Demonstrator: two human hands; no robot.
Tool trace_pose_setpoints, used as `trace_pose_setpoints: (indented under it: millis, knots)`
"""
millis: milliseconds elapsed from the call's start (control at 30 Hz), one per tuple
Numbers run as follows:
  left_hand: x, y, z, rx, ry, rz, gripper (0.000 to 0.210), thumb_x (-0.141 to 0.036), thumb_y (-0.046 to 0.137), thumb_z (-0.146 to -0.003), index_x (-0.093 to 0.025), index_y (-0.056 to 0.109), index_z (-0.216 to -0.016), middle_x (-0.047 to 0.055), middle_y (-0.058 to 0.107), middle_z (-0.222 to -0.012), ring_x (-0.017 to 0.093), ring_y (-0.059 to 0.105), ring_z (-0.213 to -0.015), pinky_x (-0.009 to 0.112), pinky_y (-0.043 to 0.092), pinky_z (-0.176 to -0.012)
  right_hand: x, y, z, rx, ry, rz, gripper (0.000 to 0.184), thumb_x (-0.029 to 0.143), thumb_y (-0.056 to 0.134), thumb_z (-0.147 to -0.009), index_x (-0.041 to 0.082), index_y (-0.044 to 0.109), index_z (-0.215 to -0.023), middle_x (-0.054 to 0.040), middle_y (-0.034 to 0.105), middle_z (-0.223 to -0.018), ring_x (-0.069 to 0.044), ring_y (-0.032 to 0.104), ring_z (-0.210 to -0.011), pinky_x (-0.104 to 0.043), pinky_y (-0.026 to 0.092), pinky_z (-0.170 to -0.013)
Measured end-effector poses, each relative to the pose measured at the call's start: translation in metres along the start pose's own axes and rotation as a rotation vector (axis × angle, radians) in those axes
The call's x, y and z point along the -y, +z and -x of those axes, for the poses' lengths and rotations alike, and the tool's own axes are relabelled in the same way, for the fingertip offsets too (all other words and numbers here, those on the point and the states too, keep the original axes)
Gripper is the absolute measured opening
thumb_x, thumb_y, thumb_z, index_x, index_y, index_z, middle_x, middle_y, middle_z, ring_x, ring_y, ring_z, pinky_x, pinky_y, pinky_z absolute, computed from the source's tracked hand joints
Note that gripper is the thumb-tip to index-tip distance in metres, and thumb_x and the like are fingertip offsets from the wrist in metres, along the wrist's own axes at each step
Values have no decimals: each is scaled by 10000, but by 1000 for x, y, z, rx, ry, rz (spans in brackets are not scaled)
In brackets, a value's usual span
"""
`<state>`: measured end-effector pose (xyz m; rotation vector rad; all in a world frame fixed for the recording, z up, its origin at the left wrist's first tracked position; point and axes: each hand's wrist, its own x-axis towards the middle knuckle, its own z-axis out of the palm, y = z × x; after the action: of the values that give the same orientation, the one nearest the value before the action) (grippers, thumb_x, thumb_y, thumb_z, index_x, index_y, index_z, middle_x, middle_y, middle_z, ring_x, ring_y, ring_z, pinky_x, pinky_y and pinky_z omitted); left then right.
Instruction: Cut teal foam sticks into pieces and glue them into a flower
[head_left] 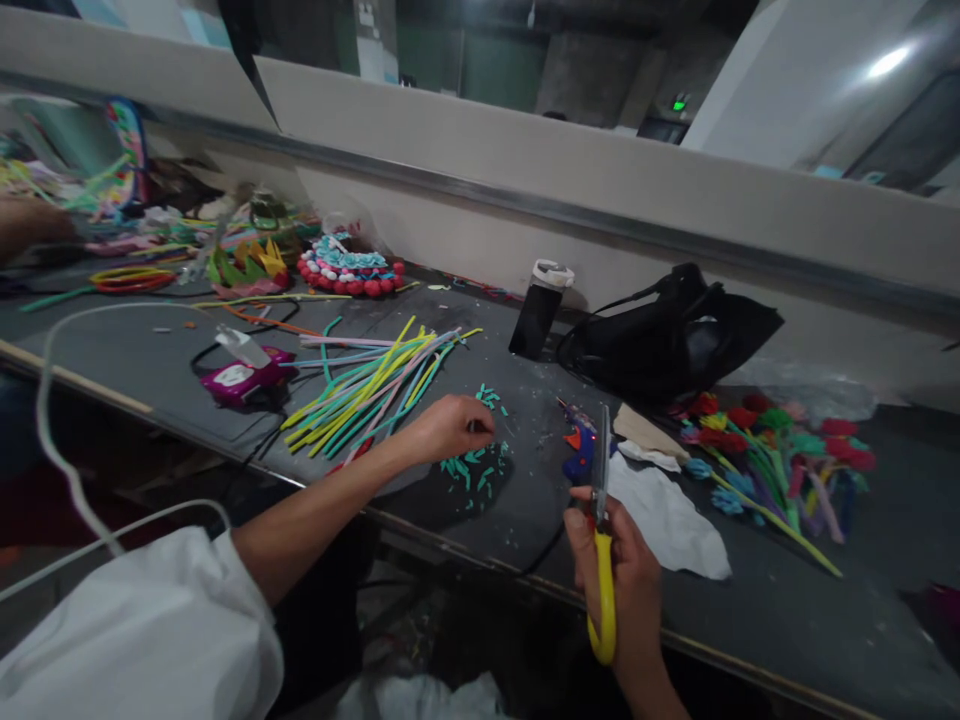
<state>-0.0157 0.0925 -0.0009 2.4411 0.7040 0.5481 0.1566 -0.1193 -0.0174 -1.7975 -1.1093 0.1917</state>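
My left hand (454,430) hovers over a scatter of short green pipe cleaner pieces (487,480), its fingers curled together. Whether anything small is pinched in them I cannot make out. In my right hand (626,570) are scissors (602,600) with yellow handles, held upright with the blades pointing up. Behind the blades a blue glue gun (579,460) lies on the dark table. A loose bundle of yellow, green, pink and blue pipe cleaners (367,395) is spread left of the green pieces, beyond my left forearm.
A black bottle (540,310) and a black bag (667,335) stand near the wall. On the right lie white cloth (667,515) and pipe cleaner flowers (787,450). A purple power strip (247,378) with a white plug sits left. Another person's hand (34,225) shows at far left.
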Motion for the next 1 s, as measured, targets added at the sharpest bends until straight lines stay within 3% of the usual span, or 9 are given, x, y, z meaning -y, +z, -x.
trace_pose_setpoints:
  millis: [67,200,400,467,600,667,733,867,1000]
  knots:
    - [-11,2,6,80,70,-130,97,-244,639,-772,-186,715,-790,18,679,-788,149,600,-760,224,406,-711,-2,0,0,46,23,-4,441,566,582,-826,202,693,-1048,25,589,-572,-127,548,-466,-219,437,-477]
    - [-25,16,11,166,39,-314,76,-237,658,-728,-174,700,-722,49,667,-754,188,598,-755,265,409,-706,-5,1,1,90,71,-4,458,563,582,-826,199,678,-1086,21,600,-585,-130,554,-475,-222,440,-484]
    - [-32,21,10,144,-108,-99,62,-149,612,-665,-165,672,-676,20,655,-679,158,584,-685,233,404,-639,-2,1,1,78,88,-19,466,567,601,-808,195,685,-1075,21,616,-600,-126,567,-483,-218,447,-490]
    - [-38,18,10,111,-183,137,105,-202,579,-714,-155,671,-728,8,651,-669,127,563,-625,214,401,-594,-1,1,1,58,94,-47,473,561,620,-798,193,677,-1090,20,626,-616,-126,575,-492,-218,454,-494]
    - [-58,18,13,47,-439,989,95,-234,623,-662,-140,634,-664,10,631,-623,88,512,-540,204,389,-552,5,4,2,36,118,-130,471,514,678,-773,189,643,-1113,22,644,-650,-127,596,-511,-221,483,-507]
    - [-67,23,17,49,-532,1186,127,-250,682,-624,-137,641,-666,12,638,-606,75,494,-506,204,385,-545,9,7,4,31,91,-190,465,477,698,-767,189,614,-1123,18,657,-682,-129,614,-535,-225,507,-527]
    - [-74,31,20,47,-572,1255,153,-252,715,-607,-134,652,-681,13,647,-600,71,495,-501,202,383,-546,13,10,5,16,36,-227,463,441,716,-759,192,590,-1128,6,677,-733,-139,648,-593,-238,538,-576]
    - [-82,47,27,15,-506,1235,87,-191,689,-605,-132,655,-660,-5,640,-602,72,498,-533,201,388,-567,16,15,6,-22,-57,-195,395,377,716,-769,200,579,-1094,-24,712,-820,-161,698,-701,-279,571,-689]
    - [-85,56,32,-17,-494,1198,69,-166,672,-598,-132,654,-654,-31,602,-586,76,484,-532,211,388,-567,11,17,6,-17,-82,-148,324,354,662,-807,200,577,-1079,-41,723,-839,-161,702,-685,-278,576,-666]
